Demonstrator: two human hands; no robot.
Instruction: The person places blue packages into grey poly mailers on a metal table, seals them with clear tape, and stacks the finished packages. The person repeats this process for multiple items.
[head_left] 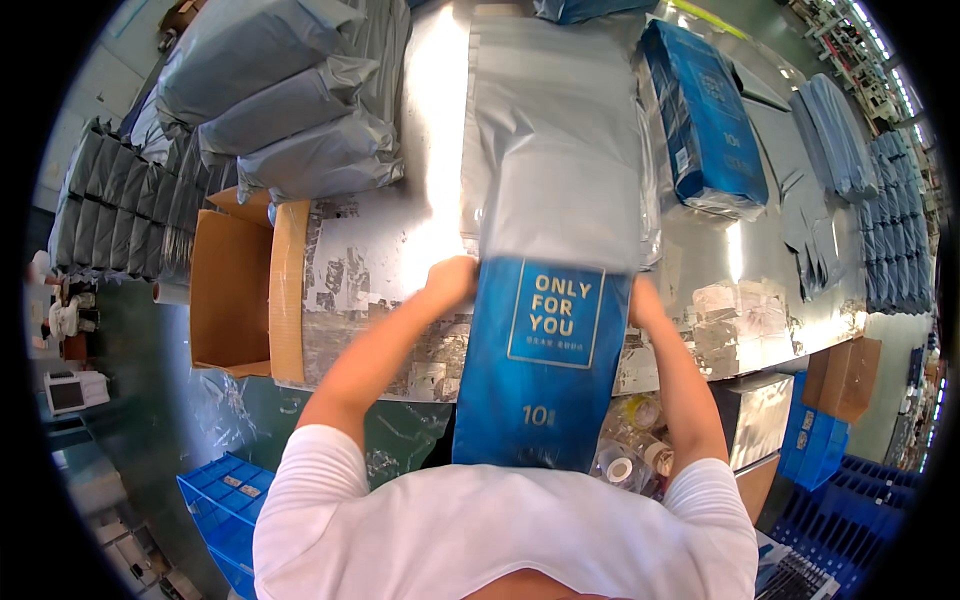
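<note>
I'm watching the blue pack (530,400) now, pale print facing up, reaching toward six o'clock; its far end's covered by the grey bag (560,190), creased, stretching toward twelve.

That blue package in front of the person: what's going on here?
A blue package is partly covered by a grey bag, its near end bare and jutting past the edge of the table. The person's left hand looks closed at one side of the bag's mouth; the right hand is at the other, its fingers mostly hidden. A second blue package lies to the right; piled grey bags stand left.
</note>
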